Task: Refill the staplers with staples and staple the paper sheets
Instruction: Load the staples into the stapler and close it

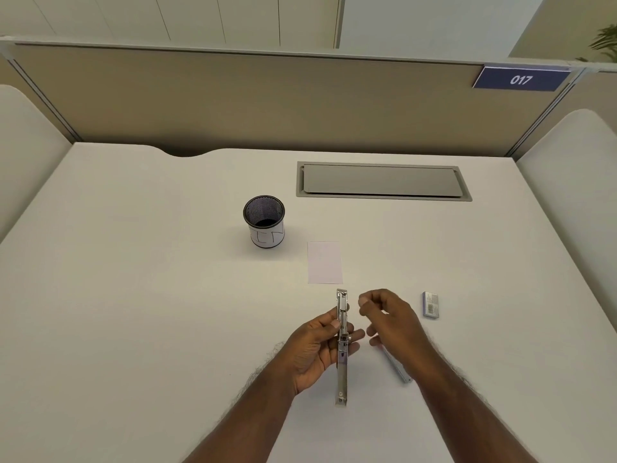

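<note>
I am looking down at a smooth white desk (133, 295) with lots of open room to the left of my hands. My left hand (317, 349) is gripping a long shiny metal stapler (342, 345) around its middle, thumb on one side and fingers on the other. The stapler is opened out flat into one thin strip, and its long line is pointing straight away from me, one end sticking out past my fingers and the other hanging near my wrist. My right hand (387, 322) is hovering just to the right of it, with thumb and first finger pinched together; I cannot tell if anything is between them. A second thin silver metal bar (397, 365) is lying slanted under that hand. Farther right is sitting a small pale blue staple box (430, 305). Just past the stapler's far tip is lying a small flat white paper sheet (325, 262), and beyond it to the left is standing a round black mesh cup with a white paper band (264, 225).
</note>
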### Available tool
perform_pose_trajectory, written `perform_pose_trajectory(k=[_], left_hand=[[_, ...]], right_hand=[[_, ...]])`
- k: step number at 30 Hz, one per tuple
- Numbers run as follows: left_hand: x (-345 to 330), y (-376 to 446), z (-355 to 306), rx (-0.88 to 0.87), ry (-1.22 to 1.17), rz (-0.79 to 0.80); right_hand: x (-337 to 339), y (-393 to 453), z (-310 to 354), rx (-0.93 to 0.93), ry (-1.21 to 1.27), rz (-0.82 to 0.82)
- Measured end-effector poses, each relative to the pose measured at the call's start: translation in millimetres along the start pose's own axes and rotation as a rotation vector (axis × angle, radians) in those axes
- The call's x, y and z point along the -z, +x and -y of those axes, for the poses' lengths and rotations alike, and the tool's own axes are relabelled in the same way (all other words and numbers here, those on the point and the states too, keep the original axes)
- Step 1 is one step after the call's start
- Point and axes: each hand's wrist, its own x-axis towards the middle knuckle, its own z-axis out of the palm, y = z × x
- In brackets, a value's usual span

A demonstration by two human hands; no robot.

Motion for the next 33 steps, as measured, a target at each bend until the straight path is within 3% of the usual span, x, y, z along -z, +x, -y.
perform_pose_trajectory(k=[7,19,21,26,33], left_hand=[[-1,-1,-4,-0.055,0.012,-0.021],[-5,-2,-1,-0.051,-0.008,-0.039],[-6,-3,-1,-0.041,-0.008,-0.029],[-11,-4,3,-0.035,0.031,0.007],[-13,-5,-5,-0.059,0.06,0.037]], right_hand=[[0,-19,-12,0.321,-0.347,0.159],[-8,-28,-19,0.716,-0.673,-0.185],[-9,-25,-16,0.718,-0.666,-0.196],[-12,-13,-11,0.49,-0.719,-0.16],[-12,-14,-8,0.507,-0.865,-0.102]])
